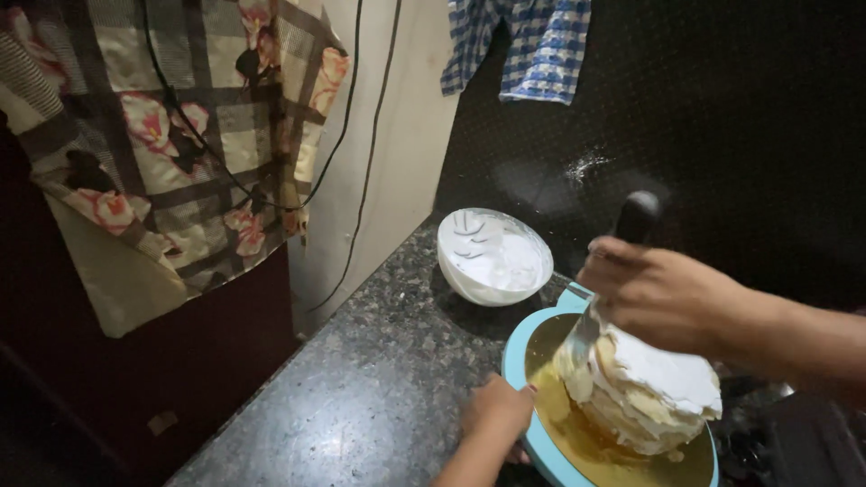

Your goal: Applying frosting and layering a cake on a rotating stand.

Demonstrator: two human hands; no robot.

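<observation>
The right forearm enters from the right edge and reaches leftward, slightly downward, over the cake. The right hand [657, 293] is closed in a fist around the black handle of a spatula [622, 248], knuckles turned toward the camera; the handle sticks up above the fist, and the pale metal blade runs down and to the left, its flat side lying against the upper left side of the cake [645, 392].

The left arm comes up from the bottom edge. The left hand [498, 410] is curled, fingers bent, resting on the left rim of the turntable [532, 428]; whether it clamps the rim or only presses on it cannot be told.

The cake is round and layered, with rough yellowish sponge showing at the sides and a smooth coat of white cream on top, tilted a little in this view. It sits on a shiny gold board, which lies on the light blue turntable at the lower right of the dark speckled stone counter [361, 397].

Just behind the turntable stands a white bowl [494, 255] smeared inside with white cream. A floral patterned cloth [171, 135] hangs at the upper left, and a blue checked cloth [528, 45] hangs at the top.
</observation>
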